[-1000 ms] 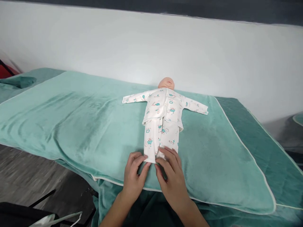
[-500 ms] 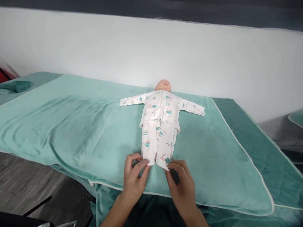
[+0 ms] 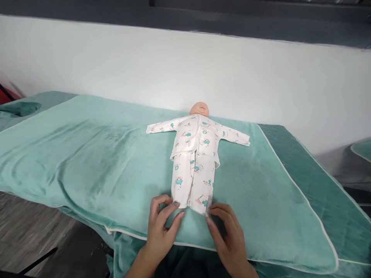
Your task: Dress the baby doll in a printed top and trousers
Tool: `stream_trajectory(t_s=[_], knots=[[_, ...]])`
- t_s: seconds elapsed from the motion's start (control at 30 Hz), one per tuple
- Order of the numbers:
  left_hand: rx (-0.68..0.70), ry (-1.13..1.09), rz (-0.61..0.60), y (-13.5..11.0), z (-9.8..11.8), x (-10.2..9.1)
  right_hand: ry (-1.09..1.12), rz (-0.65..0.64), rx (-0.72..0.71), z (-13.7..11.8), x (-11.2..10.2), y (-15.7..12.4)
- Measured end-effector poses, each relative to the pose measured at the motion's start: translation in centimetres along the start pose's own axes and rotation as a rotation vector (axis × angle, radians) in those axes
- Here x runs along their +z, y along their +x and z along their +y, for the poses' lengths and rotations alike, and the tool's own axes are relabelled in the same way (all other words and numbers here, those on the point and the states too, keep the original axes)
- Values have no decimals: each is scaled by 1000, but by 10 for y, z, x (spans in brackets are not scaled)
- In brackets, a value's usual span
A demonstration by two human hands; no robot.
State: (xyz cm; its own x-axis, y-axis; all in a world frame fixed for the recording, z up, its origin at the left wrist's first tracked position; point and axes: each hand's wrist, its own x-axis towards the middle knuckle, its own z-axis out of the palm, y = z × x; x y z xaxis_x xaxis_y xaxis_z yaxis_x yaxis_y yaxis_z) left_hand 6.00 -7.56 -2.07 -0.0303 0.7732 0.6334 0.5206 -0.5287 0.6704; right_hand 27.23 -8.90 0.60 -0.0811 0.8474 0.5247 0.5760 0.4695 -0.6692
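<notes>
A baby doll lies on its back with its head at the wall and its arms spread. It wears a white printed long-sleeved top and matching trousers, whose legs point at me. Beside the left-hand trouser cuff is my left hand, thumb and index finger apart, the index tip touching the cuff. My right hand is at the outer corner of the other cuff. Its thumb and index finger are slightly parted there, holding nothing that I can see. The doll's hands and feet are hidden by the clothes.
A light green velvet blanket with pale piping lies under the doll, over a darker green cover. Behind the doll rises a white wall. Dark floor shows at the lower left.
Both hands have loosened from the trouser cuffs; thumbs and fingers have parted. The right hand has shifted slightly right. The trouser legs lie flatter, and the view has tilted up a little.
</notes>
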Motion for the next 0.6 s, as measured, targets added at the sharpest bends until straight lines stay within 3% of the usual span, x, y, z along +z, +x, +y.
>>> stream_trajectory(t_s=[0.13, 0.27, 0.33, 0.4, 0.47, 0.53, 0.6], knots=[[-162, -107, 60, 19, -10, -5, 8, 125, 142, 22, -7, 30], [-374, -212, 83, 71, -28, 3, 169, 208, 464, 54, -1, 86], [-394, -249, 46, 100, -37, 12, 196, 194, 523, 63, 5, 115], [-366, -275, -19, 123, -43, 22, 169, 168, 416, 66, 12, 137], [-301, -285, -88, 140, -48, 32, 67, 109, 199, 63, 20, 150], [-222, -272, -143, 149, -52, 39, -72, 38, -2, 59, 28, 155], [-162, -247, -184, 153, -55, 44, -180, 23, -107, 58, 34, 157]])
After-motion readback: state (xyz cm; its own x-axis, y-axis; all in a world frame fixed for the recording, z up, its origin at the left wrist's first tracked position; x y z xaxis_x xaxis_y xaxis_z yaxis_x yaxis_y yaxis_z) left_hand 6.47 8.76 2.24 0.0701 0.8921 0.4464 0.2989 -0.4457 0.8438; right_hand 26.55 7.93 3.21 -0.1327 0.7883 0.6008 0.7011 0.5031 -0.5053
